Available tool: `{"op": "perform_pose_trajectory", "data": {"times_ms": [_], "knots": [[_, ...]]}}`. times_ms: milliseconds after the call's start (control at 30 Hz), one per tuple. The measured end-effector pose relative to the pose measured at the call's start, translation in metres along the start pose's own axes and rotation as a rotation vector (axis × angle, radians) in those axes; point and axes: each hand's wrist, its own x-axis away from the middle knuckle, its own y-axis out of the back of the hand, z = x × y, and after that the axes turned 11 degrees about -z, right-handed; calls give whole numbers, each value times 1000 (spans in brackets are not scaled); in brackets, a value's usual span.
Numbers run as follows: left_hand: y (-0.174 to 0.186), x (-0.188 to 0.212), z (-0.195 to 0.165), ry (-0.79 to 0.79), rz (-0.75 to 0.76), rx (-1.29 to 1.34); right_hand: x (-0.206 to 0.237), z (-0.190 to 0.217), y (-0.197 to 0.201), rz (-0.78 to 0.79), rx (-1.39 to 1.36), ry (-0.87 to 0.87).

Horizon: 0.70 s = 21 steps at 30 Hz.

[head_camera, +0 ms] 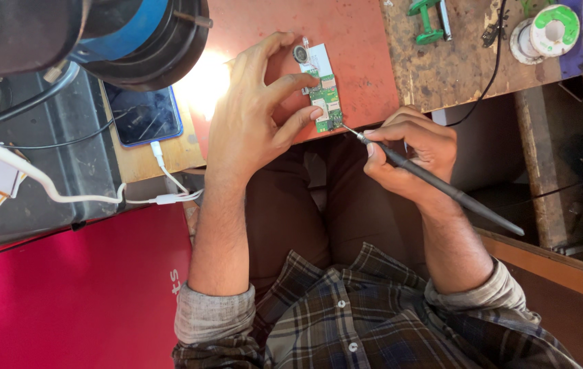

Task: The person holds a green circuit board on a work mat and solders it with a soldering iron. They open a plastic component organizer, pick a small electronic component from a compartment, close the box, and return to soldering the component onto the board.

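Circuit board [325,99] on red workbench mat [360,48]

A single head-worn camera looks steeply down from above the person's chest, close to the work. The plaid shirt [346,321] fills the lower middle of the frame, the red bench top [360,61] lies along the upper middle, and both forearms reach up into frame centre.
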Motion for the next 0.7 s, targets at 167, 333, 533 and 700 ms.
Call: {"op": "perform_pose_trajectory", "data": {"times_ms": [167, 333, 533, 700], "knots": [[-1, 0, -1, 9, 5, -4, 1, 0, 1, -10, -9, -4], [-1, -1, 1, 2, 1, 2, 0, -1, -1, -2, -10, 14], [-2, -1, 2, 3, -2, 8, 0, -3, 1, -13, -41, -27], [-3, -1, 5, 3, 0, 6, 1, -7, -2, -22, -46, -40]]}}
